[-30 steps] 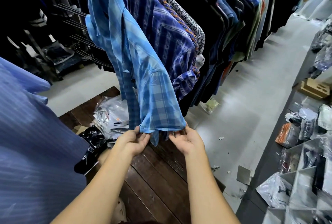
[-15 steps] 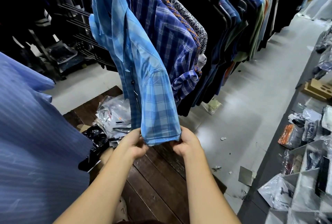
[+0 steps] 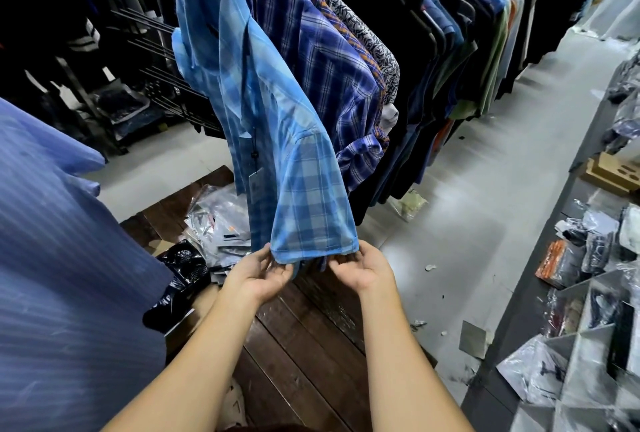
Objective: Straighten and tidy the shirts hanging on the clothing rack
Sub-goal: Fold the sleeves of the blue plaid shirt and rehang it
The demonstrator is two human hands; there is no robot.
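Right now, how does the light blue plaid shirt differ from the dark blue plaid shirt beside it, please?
The light blue plaid shirt is paler, broad-checked; the dark blue plaid shirt fine-lined. Left hand and right hand hold the light shirt's sleeve hem; the dark shirt's sleeve hangs bunched, untouched. Both are hanging.

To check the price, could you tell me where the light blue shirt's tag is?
In the head view, the tag hangs centre-left on the light blue shirt, left of its sleeve, above the left hand.

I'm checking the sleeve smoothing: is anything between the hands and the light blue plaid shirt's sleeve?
Nothing visible does: the left hand and right hand pinch the sleeve hem of the light blue plaid shirt directly.
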